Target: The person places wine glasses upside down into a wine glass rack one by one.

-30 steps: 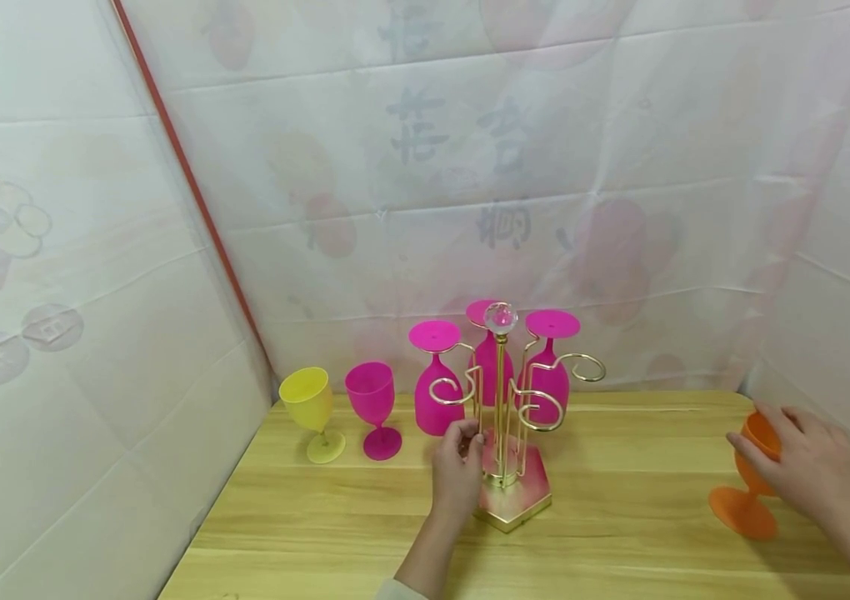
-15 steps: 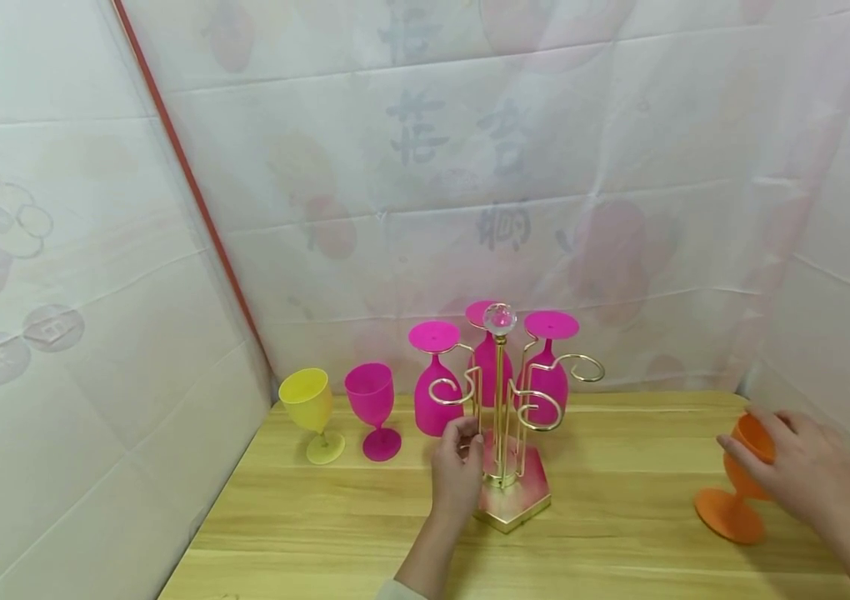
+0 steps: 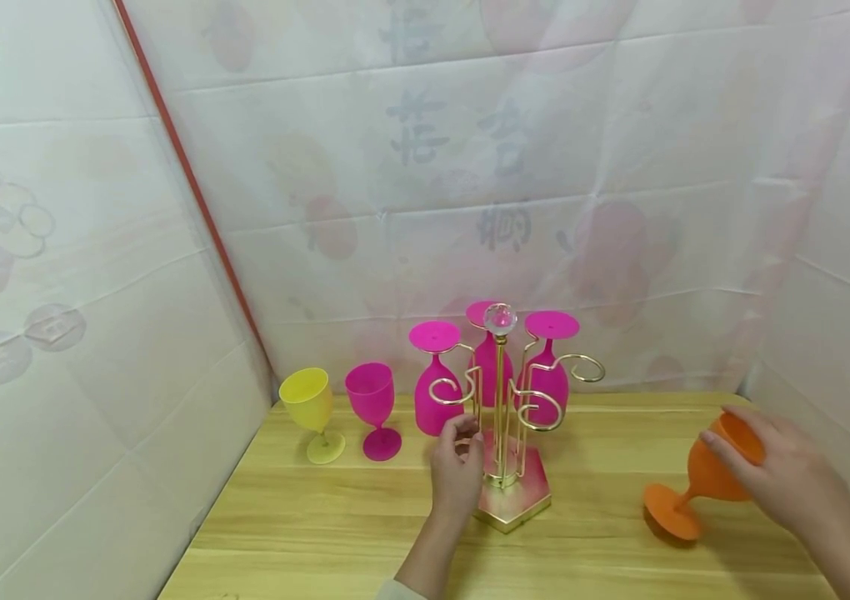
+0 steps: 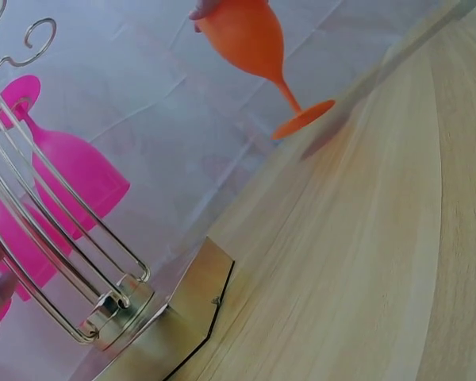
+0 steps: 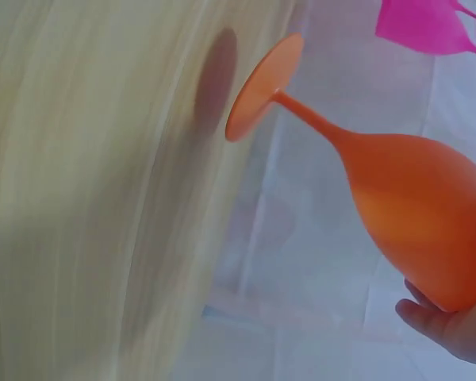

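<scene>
My right hand [image 3: 792, 475] grips an orange goblet [image 3: 713, 479] by its bowl near the rim. The goblet leans with its foot toward the rack; in the right wrist view its foot [image 5: 264, 87] is off the wooden table, apart from its shadow. My left hand [image 3: 458, 471] holds a wire upright of a gold stemware rack [image 3: 511, 504], thumb and fingers curled at the wire. Three magenta goblets [image 3: 437, 392] hang upside down by their feet from the rack's back hooks. The curled hooks [image 3: 541, 414] at its front and right carry nothing. A crystal ball [image 3: 500, 319] tops the rack.
A yellow goblet [image 3: 308, 400] and a magenta goblet [image 3: 371, 393] stand upright left of the rack on the wooden table [image 3: 305, 533]. White printed sheets [image 3: 425, 167] enclose the table at the back and both sides.
My right hand has moved left with the orange goblet, tilting it more and raising its foot from the table. The left hand and the rack have stayed put.
</scene>
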